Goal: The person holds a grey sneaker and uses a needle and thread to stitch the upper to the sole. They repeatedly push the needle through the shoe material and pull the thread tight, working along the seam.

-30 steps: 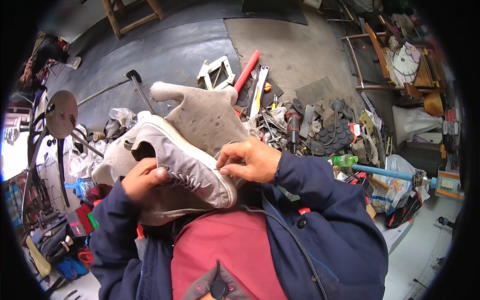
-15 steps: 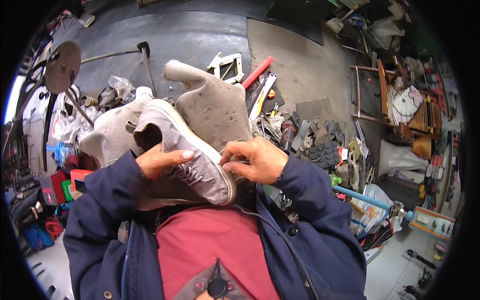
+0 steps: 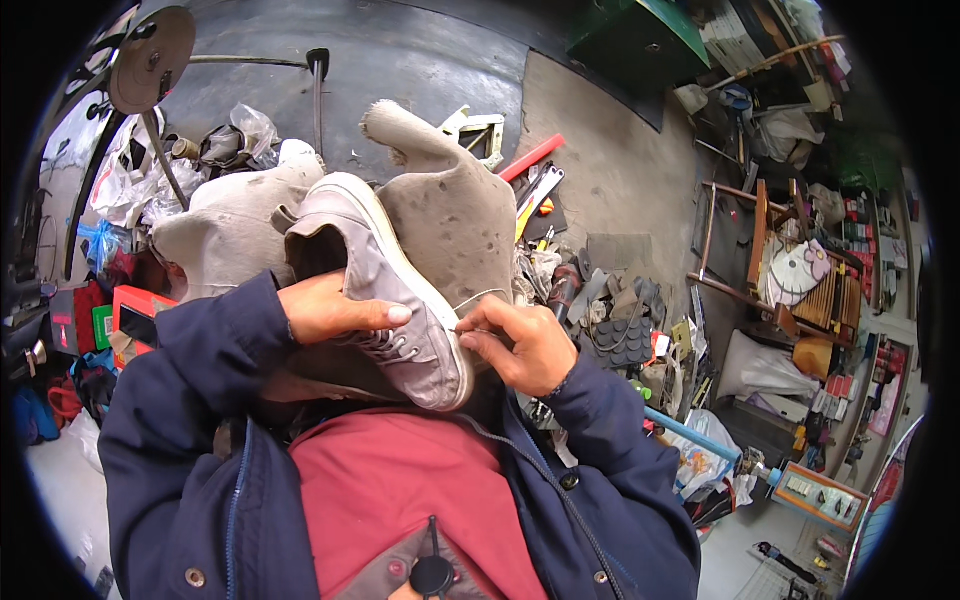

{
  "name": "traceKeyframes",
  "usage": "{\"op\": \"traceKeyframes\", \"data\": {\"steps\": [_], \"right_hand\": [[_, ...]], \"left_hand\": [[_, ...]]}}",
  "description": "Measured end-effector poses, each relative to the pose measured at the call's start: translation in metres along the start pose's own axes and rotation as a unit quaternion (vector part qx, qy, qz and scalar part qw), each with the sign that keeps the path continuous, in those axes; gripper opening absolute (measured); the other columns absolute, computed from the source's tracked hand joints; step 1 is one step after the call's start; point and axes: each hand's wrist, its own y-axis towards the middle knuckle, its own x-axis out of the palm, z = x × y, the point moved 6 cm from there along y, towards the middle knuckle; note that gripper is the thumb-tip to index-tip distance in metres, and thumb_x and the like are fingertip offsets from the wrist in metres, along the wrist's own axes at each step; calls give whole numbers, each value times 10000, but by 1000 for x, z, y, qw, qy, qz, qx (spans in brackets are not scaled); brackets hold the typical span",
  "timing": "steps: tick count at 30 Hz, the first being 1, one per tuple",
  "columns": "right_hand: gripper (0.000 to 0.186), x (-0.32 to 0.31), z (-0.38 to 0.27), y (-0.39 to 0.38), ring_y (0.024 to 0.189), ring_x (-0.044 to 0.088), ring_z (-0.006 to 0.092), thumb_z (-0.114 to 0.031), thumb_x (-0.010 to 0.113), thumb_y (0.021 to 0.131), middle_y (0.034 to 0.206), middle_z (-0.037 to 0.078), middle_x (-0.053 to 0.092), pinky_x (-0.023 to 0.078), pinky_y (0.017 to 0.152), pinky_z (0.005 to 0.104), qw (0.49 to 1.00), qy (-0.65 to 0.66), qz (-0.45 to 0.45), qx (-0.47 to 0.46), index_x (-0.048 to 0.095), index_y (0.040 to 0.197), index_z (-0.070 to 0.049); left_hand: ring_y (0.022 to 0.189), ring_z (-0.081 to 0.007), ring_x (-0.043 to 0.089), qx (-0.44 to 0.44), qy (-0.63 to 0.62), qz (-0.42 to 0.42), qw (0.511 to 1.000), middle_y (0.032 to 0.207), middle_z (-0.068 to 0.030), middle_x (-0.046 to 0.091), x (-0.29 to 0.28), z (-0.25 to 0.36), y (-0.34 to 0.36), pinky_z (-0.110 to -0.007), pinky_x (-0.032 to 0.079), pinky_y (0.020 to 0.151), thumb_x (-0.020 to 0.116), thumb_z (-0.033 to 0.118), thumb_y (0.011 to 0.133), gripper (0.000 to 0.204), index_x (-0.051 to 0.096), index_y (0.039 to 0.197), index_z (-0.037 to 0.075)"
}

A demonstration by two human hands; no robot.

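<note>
A worn grey canvas sneaker (image 3: pixel 405 340) with white laces and a pale rubber sole (image 3: pixel 397 235) lies tilted across my lap, toe toward me. My left hand (image 3: pixel 335 308) grips it, fingers inside the opening and thumb over the upper near the laces. At the sole's edge by the forefoot, my right hand (image 3: pixel 522 343) is closed in a pinch. A thin pale thread (image 3: pixel 480 294) loops just above its fingers, between hand and sole. What the fingertips hold is mostly hidden, but the thread leads to them. Beneath the shoe is a stained grey-beige cloth (image 3: pixel 455 215) covering my legs.
A metal stand with a round plate (image 3: pixel 152 60) rises at the far left. Rubber scraps (image 3: pixel 620 338) and tools lie on the floor at right, near a red bar (image 3: pixel 532 157). A wooden folding chair (image 3: pixel 765 245) stands farther right. Plastic bags (image 3: pixel 140 180) pile up at left.
The whole view has shifted a little. My right fingers have drawn in closer against the sole's edge, and the thread now arcs above them. My left hand keeps its grip on the sneaker.
</note>
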Motion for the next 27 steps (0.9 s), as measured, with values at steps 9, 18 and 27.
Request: {"op": "traceKeyframes", "data": {"steps": [9,18,27], "right_hand": [[268,-5,2,28,849,721,245,-98,813,869,897,137,716,557,781,357,987,77,-141,16,617,1026,-4],[450,-5,19,26,764,698,419,-352,878,775,778,196,696,544,668,459,991,-77,-107,18,636,954,-18],[645,-24,36,8,578,641,427,-597,869,743,564,195,588,514,554,457,971,-240,-19,1,603,660,-15]], "left_hand": [[1259,-210,608,-3,-28,11,1000,1370,-112,656,4,4,-6,-362,462,1107,691,278,1024,528,559,1433,-30],[1252,-189,606,-31,-13,23,999,1364,-98,659,1,0,-2,-349,465,1099,694,266,1022,510,570,1426,-20],[1248,-210,617,-21,-45,25,998,1352,-103,663,1,0,-4,-355,465,1099,696,241,1015,511,563,1431,-25]]}}
